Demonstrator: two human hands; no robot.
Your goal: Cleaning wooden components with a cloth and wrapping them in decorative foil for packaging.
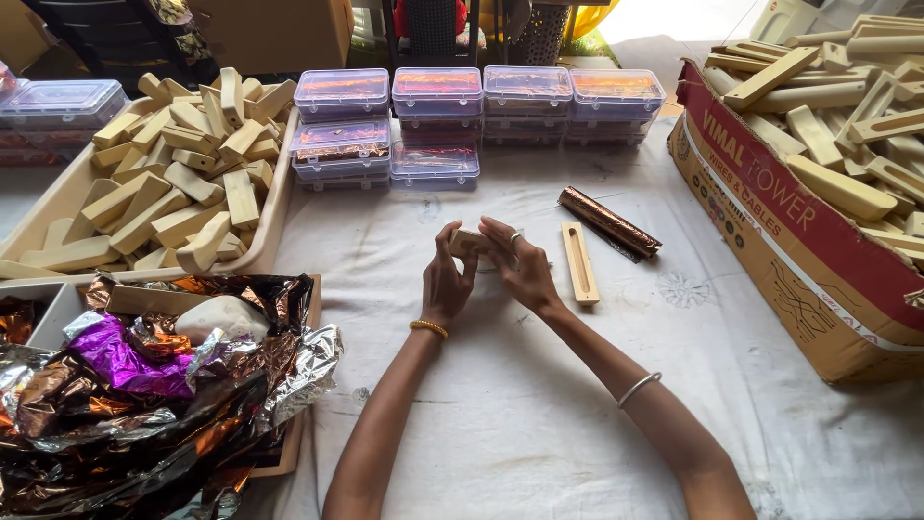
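Head view. A small wooden block [470, 243] is being held above the white cloth [539, 414], pinched between both hands: the left hand [445, 279] is closed on its near end, the right hand [520, 265] is cupped over its far side. A slotted wooden piece [578, 262] and a foil-wrapped stick [608, 221] are lying just right of them. Judgement: the block is best kept steady and level, with fingertips kept off its faces. Blocks are being stored in a tray [58, 193] and a carton [770, 221].

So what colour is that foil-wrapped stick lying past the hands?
The foil-wrapped stick is shiny coppery brown, clearest in the head view.
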